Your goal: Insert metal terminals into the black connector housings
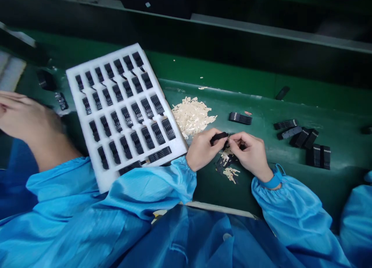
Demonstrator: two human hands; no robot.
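Wrapped round a small black slotted part (219, 137), my left hand (202, 148) holds it over the green bench. My right hand (249, 151) meets it at the part's right end, thumb and forefinger pinched together. What that pinch holds is too small to make out. Below both hands lies a scatter of small pale and black flat pieces (230, 174). Beyond my left hand is a heap of cream-coloured flat pieces (192, 116). A slotted black block (240, 118) rests just past my fingers.
Left of my hands, a white foam tray (108, 179) holds rows of black slotted parts. Several black blocks (302, 138) lie at the right. At the far left is another person's hand (35, 118); a blue sleeve (357, 217) shows at the right edge.
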